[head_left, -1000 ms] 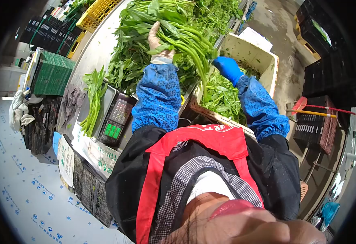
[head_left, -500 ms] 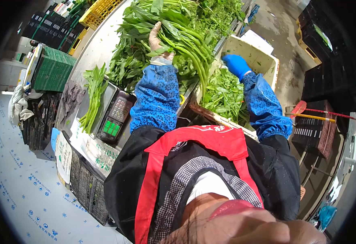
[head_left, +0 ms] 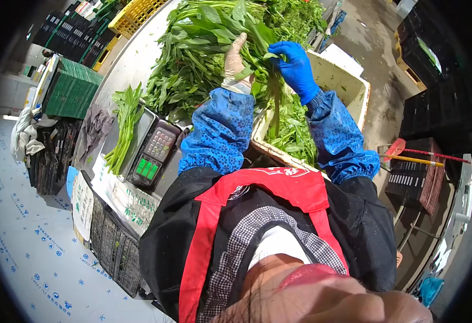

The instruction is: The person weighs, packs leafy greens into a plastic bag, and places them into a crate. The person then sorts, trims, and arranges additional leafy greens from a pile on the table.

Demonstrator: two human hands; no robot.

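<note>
My left hand, in a pale glove, is wrapped round a bunch of leafy green stems above the large heap of greens. At the right side of that bunch is my right hand, in a blue glove, its thumb and index finger bent toward the leaves. Whether it grips a leaf is too small to tell. Beneath the hands, a white bin holds loose greens. A separate small bunch lies on the scale tray to the left.
A scale with a lit green display stands beside the small bunch. A grey cloth hangs at the table's left edge. Stacked green crates and a yellow crate are farther left. A red-headed tool is at right.
My right hand has come up from the white bin to the bunch. My left hand has shifted right with the bunch, whose stems now show less.
</note>
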